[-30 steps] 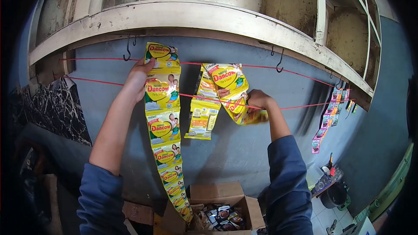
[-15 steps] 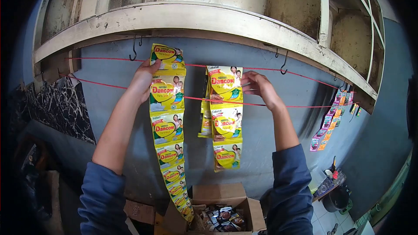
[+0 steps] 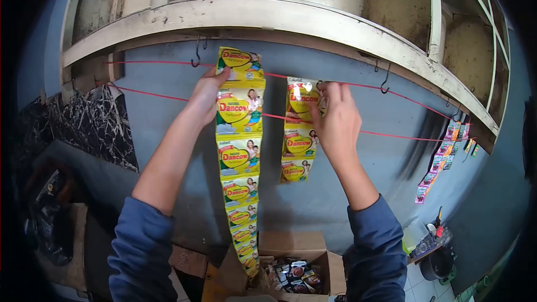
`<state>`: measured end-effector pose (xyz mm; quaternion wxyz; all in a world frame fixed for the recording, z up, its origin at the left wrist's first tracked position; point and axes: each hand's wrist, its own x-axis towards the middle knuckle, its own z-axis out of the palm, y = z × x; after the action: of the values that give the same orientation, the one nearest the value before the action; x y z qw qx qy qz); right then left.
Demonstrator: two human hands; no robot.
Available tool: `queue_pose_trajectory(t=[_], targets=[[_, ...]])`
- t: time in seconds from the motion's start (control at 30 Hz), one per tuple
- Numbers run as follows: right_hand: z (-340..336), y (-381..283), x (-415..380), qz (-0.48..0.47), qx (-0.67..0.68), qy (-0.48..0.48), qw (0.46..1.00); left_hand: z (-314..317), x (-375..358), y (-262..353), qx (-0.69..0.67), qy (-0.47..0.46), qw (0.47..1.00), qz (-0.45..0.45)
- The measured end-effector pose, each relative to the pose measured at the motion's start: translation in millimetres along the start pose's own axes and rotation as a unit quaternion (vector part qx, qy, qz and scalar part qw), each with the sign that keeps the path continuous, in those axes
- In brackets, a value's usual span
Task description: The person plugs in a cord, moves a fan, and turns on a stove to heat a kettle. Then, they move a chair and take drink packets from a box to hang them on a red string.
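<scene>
My left hand [image 3: 209,93] is closed on the top of a long strip of yellow Dancow milk sachets [image 3: 239,154]. This strip hangs in front of two red cords [image 3: 168,97] and tapers down toward an open box. To its right is a shorter strip of Dancow sachets [image 3: 299,141] with brown chocolate-coloured corners. The fingers of my right hand [image 3: 338,117] pinch the upper right edge of that shorter strip, covering part of its top sachet. Both strips are held at about the height of the cords.
Overhead runs a whitish wooden shelf [image 3: 268,15] with metal hooks [image 3: 196,56] [image 3: 385,82] below it. Below stands a cardboard box [image 3: 293,241] holding dark sachets [image 3: 296,275]. Pink and orange sachet strips [image 3: 439,159] hang at the right. A black bucket [image 3: 435,265] is at lower right.
My right hand has moved in from beside the shorter strip and closed on its upper edge. The rear part of that strip no longer shows at its left. The view has shifted slightly.
</scene>
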<state>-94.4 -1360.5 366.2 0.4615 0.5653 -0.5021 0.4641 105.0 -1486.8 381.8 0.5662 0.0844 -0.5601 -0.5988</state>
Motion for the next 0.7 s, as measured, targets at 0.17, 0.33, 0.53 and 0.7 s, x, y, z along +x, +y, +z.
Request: queue_pose_trajectory(t=[0.17, 0.33, 0.53, 0.7], targets=[[28.5, -37.9, 29.5, -0.208, 0.122, -0.049, 0.969, 6.7, -7.4, 12.0, -0.058, -0.135, 0.988, -0.035], [42.9, -40.2, 65.8, -0.265, 0.126, 0.022, 0.956, 5.3, -20.6, 4.3, -0.156, -0.22, 0.96, -0.077], [92.9, -4.1, 103.1, -0.017, -0.028, -0.075, 0.997, -26.9, -113.8, -98.1, 0.019, -0.133, 0.977, -0.166], [88.9, 18.9, 111.9, -0.051, 0.098, -0.063, 0.992, -16.3, -111.0, -16.9, -0.02, -0.152, 0.988, 0.009]])
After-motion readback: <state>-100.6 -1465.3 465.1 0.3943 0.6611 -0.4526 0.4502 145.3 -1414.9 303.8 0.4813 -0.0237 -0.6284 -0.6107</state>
